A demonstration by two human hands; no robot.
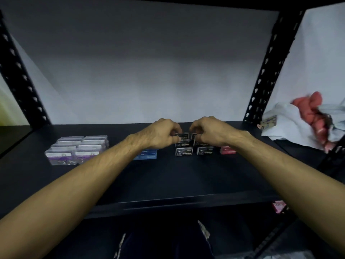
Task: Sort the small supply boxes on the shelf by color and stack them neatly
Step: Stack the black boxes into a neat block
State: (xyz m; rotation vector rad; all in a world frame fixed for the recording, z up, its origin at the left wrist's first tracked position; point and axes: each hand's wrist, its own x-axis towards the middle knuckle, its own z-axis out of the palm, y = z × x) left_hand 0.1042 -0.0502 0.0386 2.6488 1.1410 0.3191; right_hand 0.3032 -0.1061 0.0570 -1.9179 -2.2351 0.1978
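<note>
A person's two bare forearms reach forward from the bottom corners of the view onto a dark, matte black shelf [186,176] in a black metal rack with slotted uprights [265,71], set against a pale grey wall.

The left hand [160,134] and right hand [209,132] meet near the back middle of the shelf, almost touching each other. Both are curled, fingers bent down onto the top of a group of small black staple boxes with white lettering [194,148]. The left hand's fingertips pinch the upper box of the left column; the right hand's fingertips close on the upper box of the right column. These black boxes stand in two side-by-side columns, stacked in tiers stepping back from the viewer.

Just right of the black group, partly hidden under the right wrist, lies a small red box [227,150]. Left of the black group, partly covered by the left wrist, lies a small blue box [148,154]. Farther left, well apart from the hands, is a neat block of clear plastic boxes with purple-and-white labels [78,148], arranged in two columns and several rows.

Outside the rack, at far right, a crumpled heap of white and salmon-pink cloth [308,116] lies blurred. A small pink item [278,206] shows below the shelf's front edge at right; what it is cannot be made out.
</note>
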